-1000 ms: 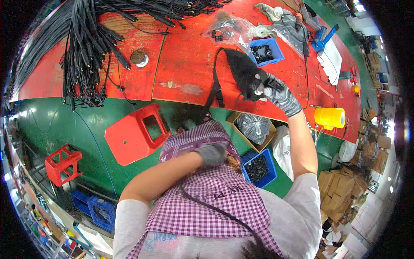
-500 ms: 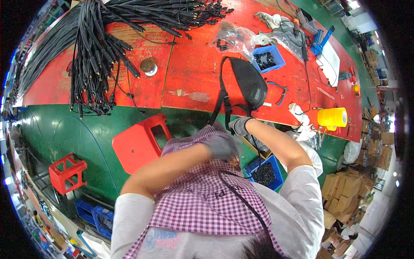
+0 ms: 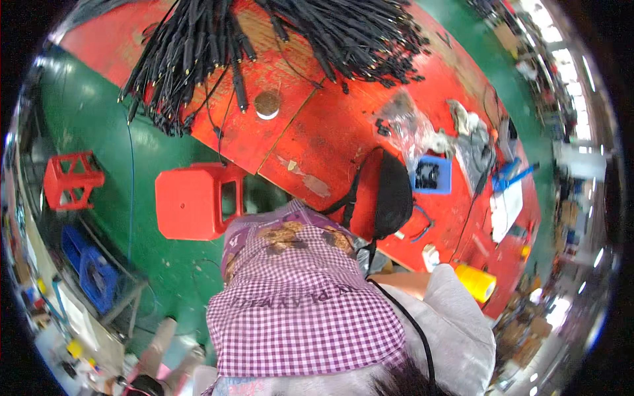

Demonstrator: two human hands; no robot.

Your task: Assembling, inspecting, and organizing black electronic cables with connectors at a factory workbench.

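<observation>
Neither of my hands shows. My left arm is out of the picture; a short stretch of my right forearm (image 3: 403, 284) appears below the table edge and runs behind my checked purple apron (image 3: 304, 317). Whether that hand holds anything is hidden. Nearest to the forearm, a black bag (image 3: 396, 195) with straps lies at the front edge of the red table (image 3: 330, 152). Pliers with blue handles (image 3: 429, 223) rest to its right, close to a blue bin (image 3: 444, 187) of small black parts. A yellow roll (image 3: 475, 284) stands near the right end.
A large bundle of black cables (image 3: 191, 53) hangs over the far left table edge. A spool (image 3: 267, 104) and clear plastic bags (image 3: 403, 122) lie on the table. Red stools (image 3: 188, 204) stand on the green floor, blue crates (image 3: 96, 270) further left. A person's legs (image 3: 158, 346) show at lower left.
The view has turned, and the table now slants down to the right. Both gloved hands, earlier in front of my apron, have gone out of sight, as has my left arm.
</observation>
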